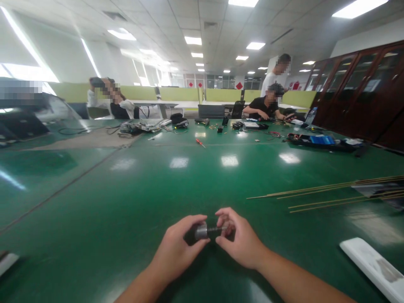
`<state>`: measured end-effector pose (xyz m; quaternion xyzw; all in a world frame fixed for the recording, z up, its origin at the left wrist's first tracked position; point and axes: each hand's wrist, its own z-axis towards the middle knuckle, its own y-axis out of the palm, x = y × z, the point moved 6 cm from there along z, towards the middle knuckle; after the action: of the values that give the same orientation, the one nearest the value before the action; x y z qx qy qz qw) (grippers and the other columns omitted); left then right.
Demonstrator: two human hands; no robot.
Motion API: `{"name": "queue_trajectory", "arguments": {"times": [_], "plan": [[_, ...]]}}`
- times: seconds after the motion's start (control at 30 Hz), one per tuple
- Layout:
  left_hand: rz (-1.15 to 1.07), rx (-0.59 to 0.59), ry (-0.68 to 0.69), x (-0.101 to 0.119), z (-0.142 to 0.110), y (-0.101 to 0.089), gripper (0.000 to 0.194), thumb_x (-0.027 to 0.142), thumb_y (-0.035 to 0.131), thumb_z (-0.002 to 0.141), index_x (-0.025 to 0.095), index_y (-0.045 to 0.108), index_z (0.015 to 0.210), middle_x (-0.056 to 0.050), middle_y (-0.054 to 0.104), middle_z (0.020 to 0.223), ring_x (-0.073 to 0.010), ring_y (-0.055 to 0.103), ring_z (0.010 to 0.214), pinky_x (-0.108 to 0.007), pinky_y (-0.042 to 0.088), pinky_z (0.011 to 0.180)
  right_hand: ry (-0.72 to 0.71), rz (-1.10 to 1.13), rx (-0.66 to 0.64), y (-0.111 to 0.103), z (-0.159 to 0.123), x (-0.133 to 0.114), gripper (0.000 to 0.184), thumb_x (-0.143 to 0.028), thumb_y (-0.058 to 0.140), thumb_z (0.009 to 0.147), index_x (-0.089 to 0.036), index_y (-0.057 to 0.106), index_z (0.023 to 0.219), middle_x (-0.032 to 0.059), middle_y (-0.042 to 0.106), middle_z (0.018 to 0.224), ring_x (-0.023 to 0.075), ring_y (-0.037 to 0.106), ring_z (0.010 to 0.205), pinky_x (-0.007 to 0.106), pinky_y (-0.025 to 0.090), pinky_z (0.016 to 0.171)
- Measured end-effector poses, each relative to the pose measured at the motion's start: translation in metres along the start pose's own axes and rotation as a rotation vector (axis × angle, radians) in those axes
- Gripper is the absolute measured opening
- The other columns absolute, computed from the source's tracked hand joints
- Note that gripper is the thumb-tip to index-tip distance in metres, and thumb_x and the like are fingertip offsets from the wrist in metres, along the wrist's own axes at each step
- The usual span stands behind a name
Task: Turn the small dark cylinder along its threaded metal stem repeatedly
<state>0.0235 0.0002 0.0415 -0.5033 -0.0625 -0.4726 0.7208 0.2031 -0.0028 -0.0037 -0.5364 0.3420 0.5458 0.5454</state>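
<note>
Close in front of me, low in the view, a dark cylinder with a silver collar and a thin ridged rod (202, 231) is held level above the table. My left hand (176, 242) is closed round its thick dark end, thumb below and index finger above the silver collar. The rod points right, into the curled fingers of my right hand (241, 240). Those fingers appear to touch the rod's tip, while thumb and index finger stay a little apart. Blur hides the exact kind of part.
Thin brass-coloured rods (315, 191) lie at right, above a white bar-shaped object (372, 265). A red screwdriver (200, 143) rests farther off on the green table (142, 189). Electronic parts (139, 128) and a black tray (322, 143) line the far side, where people sit and stand.
</note>
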Motion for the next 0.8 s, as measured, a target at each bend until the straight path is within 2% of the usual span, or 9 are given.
{"name": "queue_trajectory", "arguments": {"times": [0.1, 0.17, 0.3, 0.47, 0.8], "plan": [[-0.036, -0.023, 0.021, 0.003, -0.001, 0.003, 0.021, 0.019, 0.073, 0.079, 0.022, 0.067, 0.1, -0.003, 0.073, 0.094, -0.0178, 0.07, 0.085, -0.027, 0.056, 0.079, 0.002, -0.003, -0.01, 0.0, -0.001, -0.001, 0.045, -0.008, 0.069, 0.071, -0.022, 0.06, 0.112, 0.0014, 0.063, 0.094, 0.0148, 0.059, 0.075, 0.029, 0.047, 0.071], [-0.073, -0.036, 0.038, 0.006, 0.0, 0.006, 0.017, 0.019, 0.071, 0.081, 0.021, 0.067, 0.098, -0.004, 0.073, 0.092, -0.0174, 0.069, 0.084, -0.027, 0.055, 0.077, -0.005, -0.027, -0.011, -0.001, -0.001, -0.002, 0.04, -0.007, 0.069, 0.07, -0.021, 0.063, 0.107, 0.0017, 0.064, 0.091, 0.0162, 0.06, 0.076, 0.029, 0.047, 0.071], [-0.115, -0.066, 0.048, 0.008, 0.001, 0.011, 0.019, 0.02, 0.073, 0.081, 0.022, 0.066, 0.099, -0.002, 0.073, 0.093, -0.016, 0.07, 0.083, -0.025, 0.055, 0.077, -0.048, -0.091, 0.006, -0.004, -0.002, -0.01, 0.032, -0.007, 0.069, 0.069, -0.02, 0.066, 0.098, 0.0014, 0.065, 0.086, 0.0178, 0.061, 0.079, 0.029, 0.047, 0.074], [-0.118, -0.041, 0.057, 0.007, 0.0, 0.01, 0.023, 0.019, 0.076, 0.078, 0.023, 0.067, 0.098, 0.0, 0.073, 0.09, -0.0145, 0.07, 0.08, -0.023, 0.054, 0.075, -0.098, -0.169, 0.003, -0.004, -0.003, -0.02, 0.025, -0.006, 0.067, 0.069, -0.02, 0.068, 0.089, 0.0005, 0.066, 0.082, 0.0168, 0.062, 0.077, 0.027, 0.046, 0.071], [-0.137, -0.032, 0.113, 0.011, -0.002, 0.01, 0.026, 0.018, 0.078, 0.078, 0.024, 0.067, 0.101, 0.0, 0.074, 0.092, -0.0133, 0.071, 0.082, -0.021, 0.055, 0.076, -0.113, -0.201, 0.02, -0.005, -0.003, -0.024, 0.014, -0.012, 0.071, 0.072, -0.019, 0.073, 0.084, 0.0013, 0.07, 0.077, 0.0163, 0.064, 0.073, 0.025, 0.045, 0.069]]}}
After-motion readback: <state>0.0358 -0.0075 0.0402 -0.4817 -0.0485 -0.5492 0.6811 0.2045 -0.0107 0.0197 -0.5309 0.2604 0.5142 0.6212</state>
